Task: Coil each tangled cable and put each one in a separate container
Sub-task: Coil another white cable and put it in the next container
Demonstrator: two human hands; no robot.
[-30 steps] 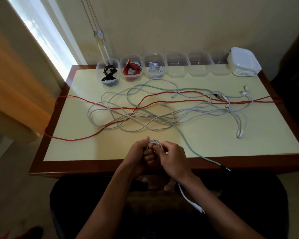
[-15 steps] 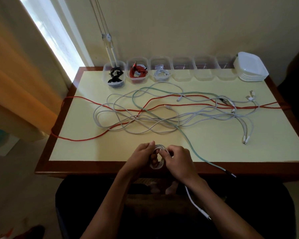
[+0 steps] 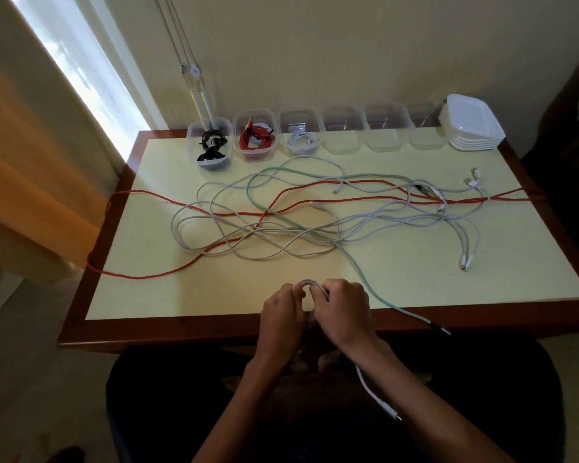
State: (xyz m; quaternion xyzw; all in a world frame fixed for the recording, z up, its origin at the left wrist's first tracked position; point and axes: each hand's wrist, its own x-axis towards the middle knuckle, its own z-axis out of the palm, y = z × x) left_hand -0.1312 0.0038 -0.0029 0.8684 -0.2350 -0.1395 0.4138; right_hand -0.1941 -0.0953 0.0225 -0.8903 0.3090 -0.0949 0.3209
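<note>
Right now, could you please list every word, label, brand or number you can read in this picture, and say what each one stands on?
No text can be read anywhere in the head view.
The clear containers at the back of the table show small reddish patches, possibly labels, too blurred to read.
The stacked white lids show no print.
The cable plugs are too small to show any marking.

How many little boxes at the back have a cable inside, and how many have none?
Boxes with a cable: 3 (black cable, red cable, white cable)
Boxes without a cable: 3
Total: 6
</note>
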